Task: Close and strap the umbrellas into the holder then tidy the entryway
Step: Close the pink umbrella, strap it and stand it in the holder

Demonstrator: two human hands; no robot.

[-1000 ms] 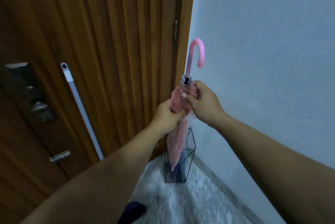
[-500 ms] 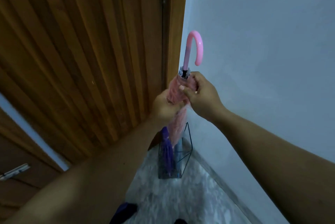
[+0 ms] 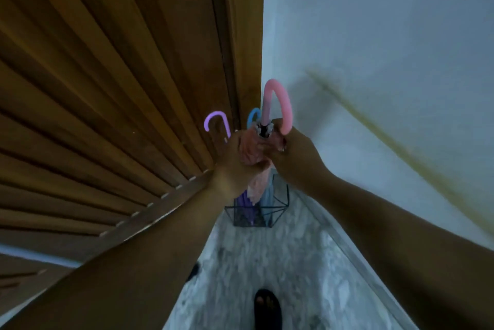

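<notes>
A closed pink umbrella (image 3: 276,101) with a curved pink handle stands upright in the corner, its tip down in a black wire holder (image 3: 278,213). My left hand (image 3: 235,166) grips the bunched pink canopy just below the handle. My right hand (image 3: 296,153) pinches the canopy's upper folds from the right. Behind my hands, a purple hooked handle (image 3: 216,120) and a blue hooked handle (image 3: 252,116) rise from the same holder; their canopies show purple and pale blue inside the wire frame.
A ribbed wooden door (image 3: 120,75) fills the left, a pale wall (image 3: 374,35) the right. The marbled floor (image 3: 254,263) runs between them. A foot in a dark sandal (image 3: 267,308) stands near the bottom. A blurred yellowish streak (image 3: 401,156) crosses the wall.
The view has tilted down and closer to the corner, so the purple and blue handles and my foot now show. Both hands keep hold of the pink canopy.
</notes>
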